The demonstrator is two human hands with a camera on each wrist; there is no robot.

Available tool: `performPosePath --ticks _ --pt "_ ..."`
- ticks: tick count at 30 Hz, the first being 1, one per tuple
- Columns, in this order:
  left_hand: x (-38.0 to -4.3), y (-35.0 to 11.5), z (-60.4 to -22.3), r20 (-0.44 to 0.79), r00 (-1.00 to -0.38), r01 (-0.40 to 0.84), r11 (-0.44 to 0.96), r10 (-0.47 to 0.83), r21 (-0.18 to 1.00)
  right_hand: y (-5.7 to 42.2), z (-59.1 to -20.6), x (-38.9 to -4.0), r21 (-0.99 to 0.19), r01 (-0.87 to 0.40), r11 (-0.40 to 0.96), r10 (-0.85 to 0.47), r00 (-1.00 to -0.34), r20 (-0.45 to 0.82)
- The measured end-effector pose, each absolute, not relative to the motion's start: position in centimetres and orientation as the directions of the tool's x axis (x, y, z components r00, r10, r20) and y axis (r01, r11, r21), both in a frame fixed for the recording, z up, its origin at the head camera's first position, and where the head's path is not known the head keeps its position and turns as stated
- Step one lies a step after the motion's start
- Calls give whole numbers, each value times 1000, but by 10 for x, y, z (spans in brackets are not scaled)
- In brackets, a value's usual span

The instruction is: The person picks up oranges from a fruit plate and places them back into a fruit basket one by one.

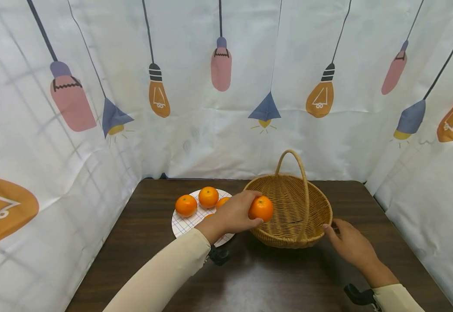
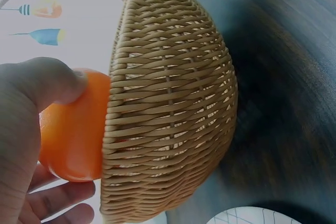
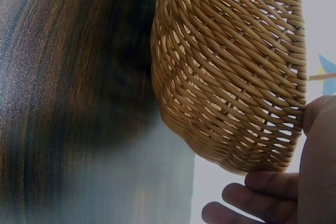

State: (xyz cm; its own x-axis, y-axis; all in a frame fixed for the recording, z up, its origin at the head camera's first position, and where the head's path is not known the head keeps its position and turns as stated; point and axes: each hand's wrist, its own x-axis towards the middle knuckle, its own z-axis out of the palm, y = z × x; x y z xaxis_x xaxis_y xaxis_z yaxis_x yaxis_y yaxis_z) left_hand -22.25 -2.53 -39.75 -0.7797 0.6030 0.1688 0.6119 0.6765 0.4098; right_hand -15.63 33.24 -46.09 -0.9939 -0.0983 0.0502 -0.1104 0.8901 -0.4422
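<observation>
An orange (image 1: 262,209) is held by my left hand (image 1: 235,212) at the left rim of a wicker basket (image 1: 285,242). In the left wrist view, the thumb lies over the orange (image 2: 76,135) and the fingers curl beneath it, beside the woven wall (image 2: 168,98). My right hand (image 1: 353,245) holds the basket's right rim. The right wrist view has its thumb at the rim and its fingers (image 3: 268,184) against the outside of the wall. A tall arched handle (image 1: 306,190) stands over the basket.
Left of the basket, a round white plate (image 1: 182,226) with a grid pattern bears several oranges (image 1: 186,206), some partly behind my left hand and forearm. Both stand on a dark wooden table (image 1: 132,255). A white curtain (image 1: 195,143) printed with lamps encloses the back and sides.
</observation>
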Motion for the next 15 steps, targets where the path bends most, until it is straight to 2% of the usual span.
performPosePath --ticks 8,15 --pt "-226 -15 -398 155 -747 651 664 646 367 332 -461 -155 -454 -117 883 -101 -993 59" --pt "-228 -7 -399 123 -745 652 676 656 344 332 -462 -155 -453 -120 884 -102 -993 64"
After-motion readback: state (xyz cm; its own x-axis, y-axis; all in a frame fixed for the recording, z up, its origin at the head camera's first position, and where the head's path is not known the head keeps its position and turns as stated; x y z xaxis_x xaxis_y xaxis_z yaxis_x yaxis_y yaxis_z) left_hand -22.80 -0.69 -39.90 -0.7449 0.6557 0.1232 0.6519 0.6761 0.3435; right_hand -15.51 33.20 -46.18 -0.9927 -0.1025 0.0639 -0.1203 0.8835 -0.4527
